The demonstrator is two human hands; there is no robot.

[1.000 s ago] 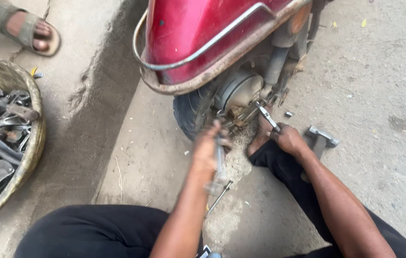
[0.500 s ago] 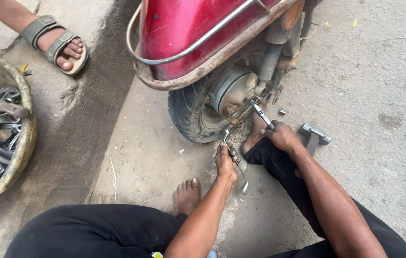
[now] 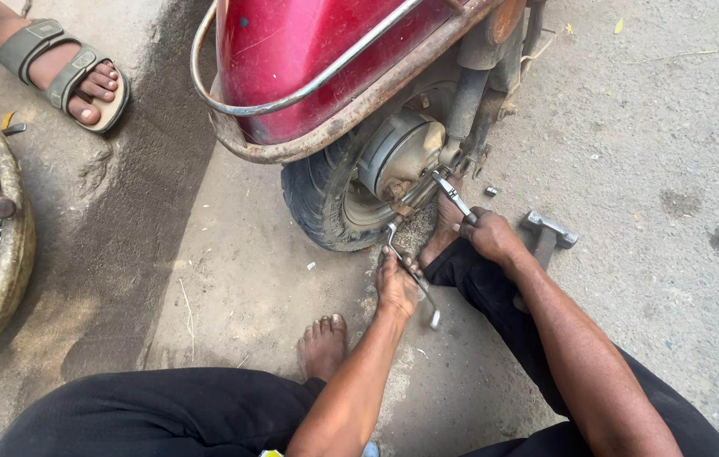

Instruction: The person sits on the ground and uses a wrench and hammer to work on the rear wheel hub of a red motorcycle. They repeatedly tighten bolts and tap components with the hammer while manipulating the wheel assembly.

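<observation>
The left hand (image 3: 397, 283) is closed around a long spanner (image 3: 410, 272), whose upper end sits at the wheel hub (image 3: 400, 152) just above the hand while its lower end pokes out below. The right hand (image 3: 488, 235), just to the right, grips a second spanner (image 3: 454, 196) that angles up-left to the same hub. A hammer (image 3: 545, 233) lies on the ground beside the right hand. The tyre (image 3: 317, 199) is up-left of the left hand.

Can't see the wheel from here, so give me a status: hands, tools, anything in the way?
Left hand grips a spanner. Right hand grips a second tool at the wheel hub. Hammer lying beside.
</observation>
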